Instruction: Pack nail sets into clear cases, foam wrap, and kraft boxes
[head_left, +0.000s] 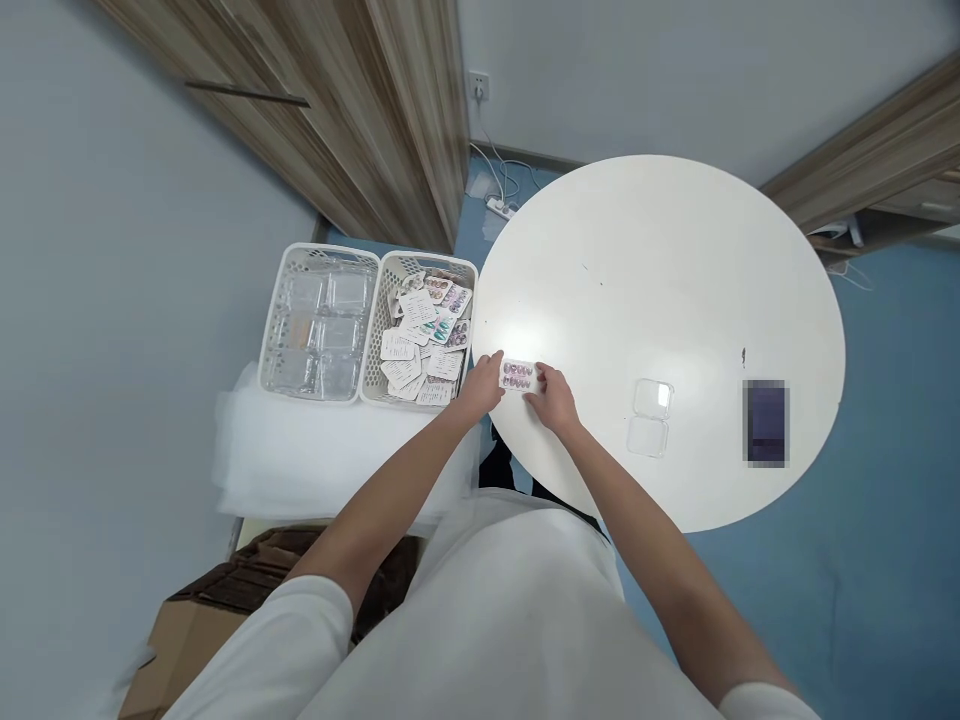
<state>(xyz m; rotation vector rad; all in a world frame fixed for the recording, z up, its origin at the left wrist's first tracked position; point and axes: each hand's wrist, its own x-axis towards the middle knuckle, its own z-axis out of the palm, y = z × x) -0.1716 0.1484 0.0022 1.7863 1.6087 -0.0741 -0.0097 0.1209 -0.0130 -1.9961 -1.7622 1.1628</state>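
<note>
Along smooth round table's (675, 270) edge, left grip (482, 386), right grip (555, 399) pinching flat card (518, 377), 2 rows glossy pieces (516, 382).

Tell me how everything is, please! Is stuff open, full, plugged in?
Card, shiny side up, held between left hand and right hand
Small clear case, open on the table
Left basket, filled with clear boxes
Right basket, full of cards
Plug, pushed into the wall socket
Dark blurred thing, can't tell
</note>
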